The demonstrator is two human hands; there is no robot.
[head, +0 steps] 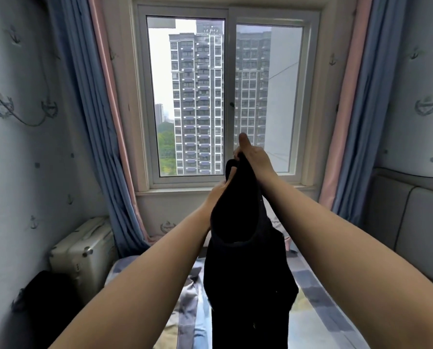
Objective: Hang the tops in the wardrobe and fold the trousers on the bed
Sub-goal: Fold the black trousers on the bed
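- Head view: both arms reach toward the window [225, 96], holding a black garment [245, 260] up over the bed [318, 293].
- The right hand [252, 154] pinches the cloth's top edge, thumb raised above curled fingers; just below, the left hand [220, 191] grips the same bunched edge, its fingers mostly hidden behind the fabric.
- The garment hangs down from the fingers; top or trousers cannot be told.
- Progress, as a judgement: early or midway. Nothing folded shows, no wardrobe is in view, and rumpled cloth [185, 306] lies under the left forearm.
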